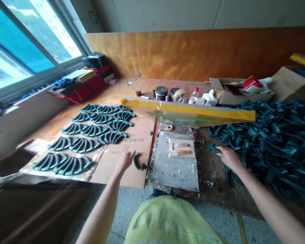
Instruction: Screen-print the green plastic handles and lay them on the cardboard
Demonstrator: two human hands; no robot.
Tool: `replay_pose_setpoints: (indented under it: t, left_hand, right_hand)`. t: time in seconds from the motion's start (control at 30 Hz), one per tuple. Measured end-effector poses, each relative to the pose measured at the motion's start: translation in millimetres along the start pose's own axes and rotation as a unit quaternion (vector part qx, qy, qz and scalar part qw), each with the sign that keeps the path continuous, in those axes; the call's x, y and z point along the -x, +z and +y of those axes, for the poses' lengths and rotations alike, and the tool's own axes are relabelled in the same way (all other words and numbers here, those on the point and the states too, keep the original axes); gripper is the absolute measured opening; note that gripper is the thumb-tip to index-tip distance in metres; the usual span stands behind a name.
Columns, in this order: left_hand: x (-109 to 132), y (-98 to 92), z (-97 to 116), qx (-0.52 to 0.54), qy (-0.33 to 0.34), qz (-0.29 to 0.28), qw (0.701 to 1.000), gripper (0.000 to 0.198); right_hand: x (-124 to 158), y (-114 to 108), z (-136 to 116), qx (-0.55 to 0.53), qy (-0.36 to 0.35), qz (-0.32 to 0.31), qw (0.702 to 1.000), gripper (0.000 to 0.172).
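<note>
My left hand (124, 161) is over the cardboard sheet. Its fingers are closed at the upper end of a curved dark green plastic handle (136, 161). My right hand (228, 157) pinches another dark green handle (214, 148) at the near edge of a large heap of such pieces (277, 142). Between my hands lies a grey metal plate (175, 169), with a small pale holder (182, 149) taped onto it. A yellow-edged screen frame (188, 107) is tilted up behind the plate.
Several rows of green handles (86, 143) fan out across the cardboard (117, 176) on the left. Behind the frame are black tubs (161, 92), a tape roll (181, 96) and a red-capped bottle (195, 92). An open carton (234, 98) stands at the back right.
</note>
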State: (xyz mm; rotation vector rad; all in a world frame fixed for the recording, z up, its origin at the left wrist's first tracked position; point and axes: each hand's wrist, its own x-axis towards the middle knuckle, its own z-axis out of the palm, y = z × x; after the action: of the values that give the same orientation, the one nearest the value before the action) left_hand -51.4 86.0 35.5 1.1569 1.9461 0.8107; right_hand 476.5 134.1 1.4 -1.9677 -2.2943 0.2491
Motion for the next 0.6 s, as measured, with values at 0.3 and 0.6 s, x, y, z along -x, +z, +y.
replay_pose_setpoints:
  t: [0.3,0.6]
  left_hand:
    - [-14.8,-4.1,172.8,0.323,0.252,0.032,0.912,0.044]
    - [13.8,0.4,169.9,0.311,0.245,0.047,0.917,0.046]
  right_hand:
    - [-42.8,30.6,-154.3,-0.094,-0.224,0.071,0.968,0.027]
    - [-19.0,24.5,-158.3,-0.019,-0.175,0.050,0.983,0.048]
